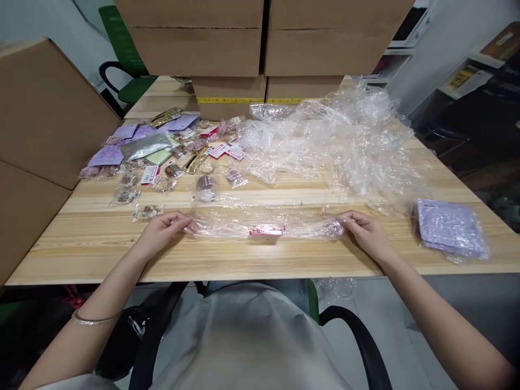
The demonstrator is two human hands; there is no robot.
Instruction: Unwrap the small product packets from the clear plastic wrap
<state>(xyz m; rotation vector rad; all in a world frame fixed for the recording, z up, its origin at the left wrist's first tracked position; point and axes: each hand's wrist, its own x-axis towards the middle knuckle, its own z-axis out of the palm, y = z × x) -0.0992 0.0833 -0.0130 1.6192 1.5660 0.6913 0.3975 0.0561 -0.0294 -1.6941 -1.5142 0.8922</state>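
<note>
A long clear plastic bag (244,222) with a red-and-white label lies stretched flat across the wooden table (284,265), close to its front edge. My left hand (162,230) pinches the bag's left end with curled fingers. My right hand (365,230) pinches its right end the same way. Both hands rest on the tabletop, about a forearm's length apart.
A heap of crumpled clear plastic (337,141) fills the right middle. Many small snack packets and purple and silver pouches (162,151) are scattered at left. A bagged stack of purple pouches (450,227) sits at the right edge. Cardboard boxes (227,49) stand behind and at left.
</note>
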